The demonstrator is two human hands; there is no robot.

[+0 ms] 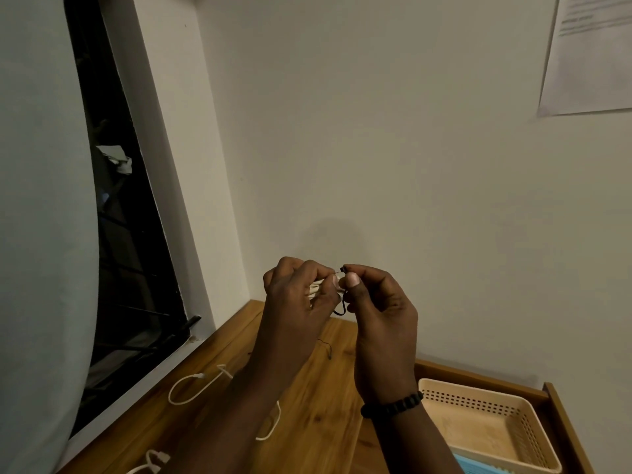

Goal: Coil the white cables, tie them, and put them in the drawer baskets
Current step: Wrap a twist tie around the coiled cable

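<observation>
Above the wooden desk (318,405), left hand (294,302) gripping a coiled white cable (316,289), right hand (379,323) pinching a black tie (342,307).

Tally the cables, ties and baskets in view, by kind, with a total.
White cables: 3, one coiled bundle in the left hand, one loose cable and another on the desk
Black ties: 2, held tie, spare tie
Baskets: 2, beige basket, blue basket
Total: 7

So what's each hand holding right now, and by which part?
Left hand grips the coiled white cable around its bundled middle; right hand pinches the black tie near its upper end.
</observation>
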